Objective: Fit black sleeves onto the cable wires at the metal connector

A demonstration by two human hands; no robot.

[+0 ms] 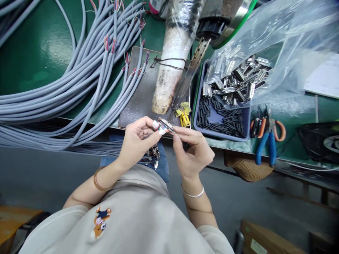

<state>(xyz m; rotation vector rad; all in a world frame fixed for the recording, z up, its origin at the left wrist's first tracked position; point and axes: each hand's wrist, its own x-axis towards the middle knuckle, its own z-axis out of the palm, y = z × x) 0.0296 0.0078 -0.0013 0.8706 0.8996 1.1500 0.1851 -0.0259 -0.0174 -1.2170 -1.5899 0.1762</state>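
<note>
Between both hands, just off the bench edge, is a metal multi-pin cable connector point(165, 124) with thin coloured wires at it. My left hand point(137, 139) pinches its left end between thumb and fingers, where the wires show. At the other end, my right hand point(192, 148) has thumb and forefinger closed on the connector. Fingers hide part of the connector and most of its wires. Right behind it lies a yellow clip-like piece point(184, 118) on a dark board point(137, 95). A white wrapped tube point(169, 70) and a narrow metal strip point(192, 67) slope down toward the hands.
Grey cables point(90, 77) with stripped ends cover the left bench. A blue tray point(196, 116) at right holds black sleeves point(225, 121) and a plastic bag of metal connectors point(238, 79). Blue-handled pliers point(266, 144) lie beside it. More wired connectors point(153, 157) rest on my lap.
</note>
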